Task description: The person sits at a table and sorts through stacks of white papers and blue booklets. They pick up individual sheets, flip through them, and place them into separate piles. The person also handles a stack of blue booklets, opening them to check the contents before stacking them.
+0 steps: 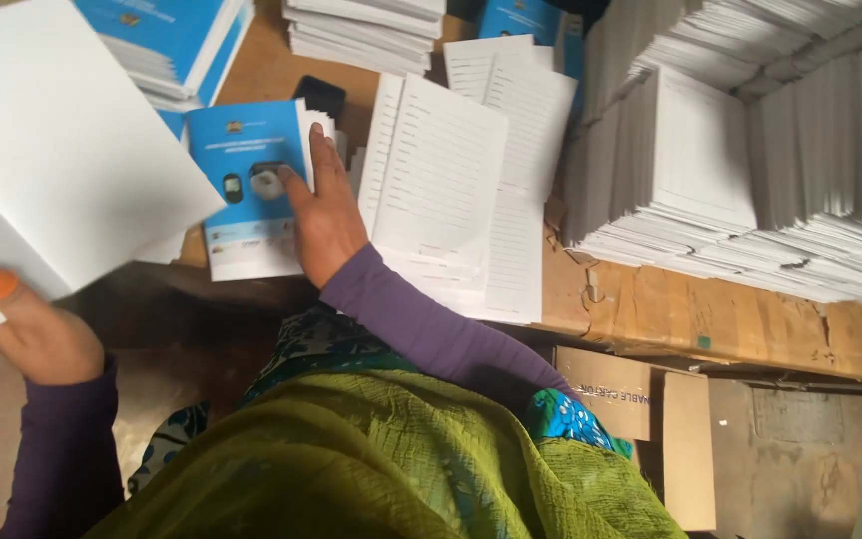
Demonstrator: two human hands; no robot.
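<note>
Nearest the camera: green garment and purple sleeves. Left hand [37, 334], off the desk's near-left corner, pinches a folded white sheet [52, 160] between thumb and fingers; thumb tip is orange. Right hand [323, 215] lies flat, fingers spread, on a blue-covered booklet [246, 180] near the desk's [740, 324] near edge, gripping nothing. Just right of it, a fanned pile of ruled pages [461, 190]. Farther back: more blue booklets [167, 40] at the far-left corner, a white stack [366, 30] at the far edge. Tall collated page stacks [740, 170] fill the right side. To do this well, I'd press the booklet down firmly and keep sheet edges square, no creasing.
</note>
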